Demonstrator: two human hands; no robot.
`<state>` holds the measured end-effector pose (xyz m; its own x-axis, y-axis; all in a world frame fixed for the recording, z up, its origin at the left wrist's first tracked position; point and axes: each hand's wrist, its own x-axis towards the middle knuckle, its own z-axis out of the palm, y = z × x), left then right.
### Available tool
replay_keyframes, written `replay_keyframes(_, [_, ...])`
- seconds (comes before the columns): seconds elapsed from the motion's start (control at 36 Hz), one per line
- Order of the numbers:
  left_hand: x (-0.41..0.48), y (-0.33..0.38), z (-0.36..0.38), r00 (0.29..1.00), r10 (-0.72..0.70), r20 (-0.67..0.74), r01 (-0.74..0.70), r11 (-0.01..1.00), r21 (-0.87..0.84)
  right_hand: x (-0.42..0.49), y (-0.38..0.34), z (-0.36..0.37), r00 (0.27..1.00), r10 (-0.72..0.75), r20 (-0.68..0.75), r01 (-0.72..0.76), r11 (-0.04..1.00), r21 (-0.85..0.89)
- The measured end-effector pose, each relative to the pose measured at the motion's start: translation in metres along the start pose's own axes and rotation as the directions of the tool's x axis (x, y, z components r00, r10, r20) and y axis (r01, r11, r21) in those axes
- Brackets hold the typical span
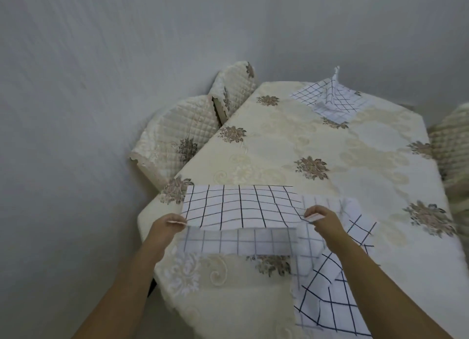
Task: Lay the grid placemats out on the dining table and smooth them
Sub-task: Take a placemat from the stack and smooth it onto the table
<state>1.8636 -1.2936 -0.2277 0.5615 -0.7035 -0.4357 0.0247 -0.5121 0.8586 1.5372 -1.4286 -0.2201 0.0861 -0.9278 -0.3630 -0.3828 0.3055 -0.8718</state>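
A white placemat with a black grid (241, 206) hangs stretched flat a little above the near left part of the dining table (330, 148), which wears a cream floral cloth. My left hand (168, 227) pinches the mat's near left corner. My right hand (321, 219) pinches its near right corner. Under it lies a folded grid placemat (238, 242). More grid placemats (327, 300) lie rumpled under my right forearm at the near edge. Another grid placemat (330, 102) lies creased at the table's far end, one corner sticking up.
Two quilted cream chair backs (175, 135) stand against the table's left side, close to the grey wall (76, 110). Another quilted chair (451, 145) shows at the right edge. The wall also runs close behind the table's far end.
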Motion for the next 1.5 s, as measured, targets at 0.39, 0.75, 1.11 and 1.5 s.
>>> replay_keyframes(0.39, [0.015,-0.024,0.011,0.951,-0.303,0.054,0.308,0.932,-0.193,0.001,0.030,0.023,0.945,0.321,0.069,-0.326,0.942,0.081])
replay_keyframes(0.75, [0.055,-0.013,0.008,0.961,-0.226,0.156,0.225,0.974,0.027,0.012,0.025,0.050,0.938,0.331,-0.100,-0.328,0.944,0.046])
replay_keyframes(1.11, [0.103,-0.001,0.017,0.983,-0.171,0.072,0.163,0.981,0.108,0.052,0.011,0.049,0.973,0.190,-0.131,-0.184,0.981,0.058])
replay_keyframes(1.5, [0.132,-0.003,0.044,0.977,0.138,-0.160,-0.019,0.811,0.584,0.075,0.034,0.048,0.977,0.110,-0.181,-0.149,0.964,-0.219])
